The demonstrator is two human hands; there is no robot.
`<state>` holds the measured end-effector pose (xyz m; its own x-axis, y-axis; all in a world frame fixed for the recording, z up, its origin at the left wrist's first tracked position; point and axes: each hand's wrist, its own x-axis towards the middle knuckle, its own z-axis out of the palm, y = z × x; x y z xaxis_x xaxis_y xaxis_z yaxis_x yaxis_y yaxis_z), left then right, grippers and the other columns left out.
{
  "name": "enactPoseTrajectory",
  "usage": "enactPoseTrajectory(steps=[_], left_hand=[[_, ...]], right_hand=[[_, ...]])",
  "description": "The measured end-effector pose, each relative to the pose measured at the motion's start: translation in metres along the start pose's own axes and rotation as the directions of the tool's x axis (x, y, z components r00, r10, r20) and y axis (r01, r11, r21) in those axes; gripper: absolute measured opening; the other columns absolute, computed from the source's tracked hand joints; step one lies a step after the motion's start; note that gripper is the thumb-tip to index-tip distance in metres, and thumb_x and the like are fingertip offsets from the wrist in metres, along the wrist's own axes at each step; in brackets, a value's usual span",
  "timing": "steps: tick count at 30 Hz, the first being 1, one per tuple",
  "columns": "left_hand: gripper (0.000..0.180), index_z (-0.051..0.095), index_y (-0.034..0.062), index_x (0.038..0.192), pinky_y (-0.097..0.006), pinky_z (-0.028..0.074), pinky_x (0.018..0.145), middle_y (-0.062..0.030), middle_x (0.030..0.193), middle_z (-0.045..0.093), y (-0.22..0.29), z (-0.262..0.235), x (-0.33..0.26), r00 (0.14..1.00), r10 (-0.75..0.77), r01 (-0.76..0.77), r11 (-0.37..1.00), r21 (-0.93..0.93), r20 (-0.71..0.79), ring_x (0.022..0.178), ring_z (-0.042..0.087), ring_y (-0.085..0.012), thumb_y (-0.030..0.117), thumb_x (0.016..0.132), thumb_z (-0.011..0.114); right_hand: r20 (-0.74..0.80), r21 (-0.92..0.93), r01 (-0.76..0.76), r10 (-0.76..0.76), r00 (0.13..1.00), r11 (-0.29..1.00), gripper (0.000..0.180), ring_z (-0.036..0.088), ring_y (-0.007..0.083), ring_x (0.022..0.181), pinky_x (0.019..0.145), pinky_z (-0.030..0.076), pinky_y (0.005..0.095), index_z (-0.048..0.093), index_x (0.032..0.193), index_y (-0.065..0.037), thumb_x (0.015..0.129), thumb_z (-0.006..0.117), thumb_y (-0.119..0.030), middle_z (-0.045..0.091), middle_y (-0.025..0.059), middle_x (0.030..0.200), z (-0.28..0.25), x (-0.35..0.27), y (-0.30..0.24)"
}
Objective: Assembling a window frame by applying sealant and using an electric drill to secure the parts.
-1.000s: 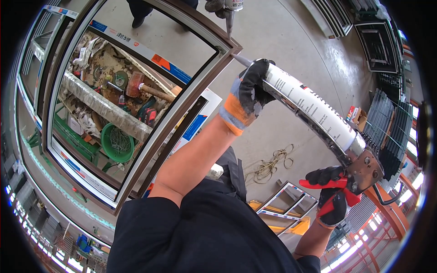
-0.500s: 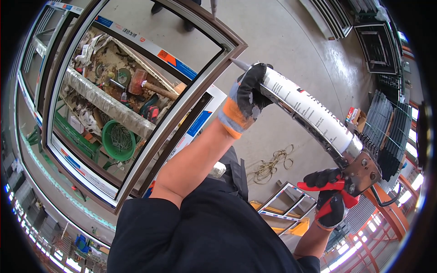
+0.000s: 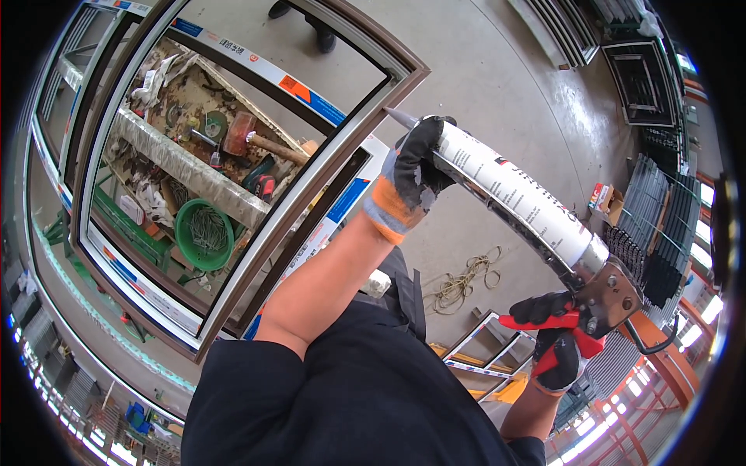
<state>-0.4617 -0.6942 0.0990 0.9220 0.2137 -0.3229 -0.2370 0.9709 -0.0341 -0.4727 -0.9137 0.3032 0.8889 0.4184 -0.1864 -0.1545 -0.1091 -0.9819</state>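
Observation:
A caulking gun [image 3: 614,293] loaded with a white sealant cartridge [image 3: 513,190] lies slantwise across the right side of the view. My left hand [image 3: 420,167], in a black, grey and orange glove, wraps round the cartridge's front end. The grey nozzle [image 3: 400,118] touches, or nearly touches, the outer edge of a brown window frame [image 3: 299,221] just below its far right corner. At the rear, my right hand [image 3: 556,349], gloved in black and red, is closed round the red handle and trigger.
Through the frame show a cluttered work tray [image 3: 198,85], a red-headed mallet [image 3: 260,144] and a green basket [image 3: 203,233] of screws or nails. A coiled rope [image 3: 464,283] lies on the floor. Dark profiles [image 3: 660,225] are stacked at right. Someone's shoe [image 3: 325,40] shows beyond the frame.
The caulking gun and both hands have shifted slightly left and toward me. The nozzle tip has moved along the frame's edge, away from the corner. Both hands keep their grip.

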Motion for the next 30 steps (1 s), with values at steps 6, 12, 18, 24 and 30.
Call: enactPoseTrajectory(steps=[6, 12, 18, 24, 30], left_hand=[[0.037, 0.058, 0.0008, 0.114, -0.042, 0.055, 0.086, -0.0134, 0.104, 0.063, 0.003, -0.003, -0.017, 0.999, 0.031, -0.029, 0.999, 0.041, -0.039, 0.1, 0.063, -0.0263, 0.03, 0.091, 0.061], [0.039, 0.058, 0.002, 0.114, -0.041, 0.057, 0.08, -0.0117, 0.102, 0.064, 0.004, -0.016, -0.035, 0.999, 0.009, -0.006, 0.998, 0.057, -0.051, 0.095, 0.065, -0.0238, 0.032, 0.09, 0.062], [0.04, 0.057, 0.0009, 0.114, -0.041, 0.057, 0.082, -0.0127, 0.103, 0.063, 0.01, -0.009, -0.053, 0.998, 0.03, -0.027, 0.999, 0.047, -0.057, 0.097, 0.064, -0.024, 0.032, 0.09, 0.062], [0.038, 0.055, -0.0021, 0.119, -0.04, 0.049, 0.097, -0.0162, 0.109, 0.063, 0.016, -0.022, -0.076, 1.0, 0.0, 0.0, 1.0, -0.01, 0.02, 0.107, 0.061, -0.0267, 0.027, 0.095, 0.056], [0.034, 0.057, 0.001, 0.111, -0.04, 0.055, 0.085, -0.0122, 0.103, 0.063, 0.021, -0.016, -0.102, 0.999, 0.014, -0.01, 0.997, 0.082, -0.042, 0.096, 0.064, -0.0243, 0.028, 0.092, 0.06]], right_hand=[[0.002, -0.028, -0.001, 0.001, 1.0, 1.0, 0.047, 0.06, 0.037, 0.074, 0.067, 0.051, 0.0525, 0.041, 0.114, 0.0, 0.079, 0.063, -0.021, 0.053, 0.0178, 0.083, 0.005, -0.014, -0.001], [0.012, -0.022, -0.023, 0.023, 1.0, 1.0, 0.047, 0.06, 0.0372, 0.074, 0.068, 0.051, 0.0528, 0.043, 0.114, 0.001, 0.078, 0.064, -0.02, 0.054, 0.0178, 0.082, 0.015, -0.034, 0.005], [0.072, -0.05, -0.043, 0.046, 0.996, 0.998, 0.051, 0.06, 0.0361, 0.075, 0.068, 0.051, 0.0534, 0.041, 0.119, 0.0, 0.077, 0.063, -0.018, 0.054, 0.0179, 0.083, 0.014, -0.045, 0.0], [0.024, 0.031, 0.0, 0.0, 1.0, 1.0, 0.069, 0.062, 0.0354, 0.076, 0.07, 0.052, 0.0522, 0.029, 0.137, -0.001, 0.079, 0.063, -0.015, 0.057, 0.0185, 0.084, 0.028, -0.065, 0.005], [0.036, -0.03, 0.029, -0.028, 0.999, 0.999, 0.058, 0.06, 0.0345, 0.076, 0.069, 0.052, 0.0536, 0.035, 0.128, -0.003, 0.078, 0.061, -0.014, 0.053, 0.0171, 0.085, 0.035, -0.094, 0.013]])
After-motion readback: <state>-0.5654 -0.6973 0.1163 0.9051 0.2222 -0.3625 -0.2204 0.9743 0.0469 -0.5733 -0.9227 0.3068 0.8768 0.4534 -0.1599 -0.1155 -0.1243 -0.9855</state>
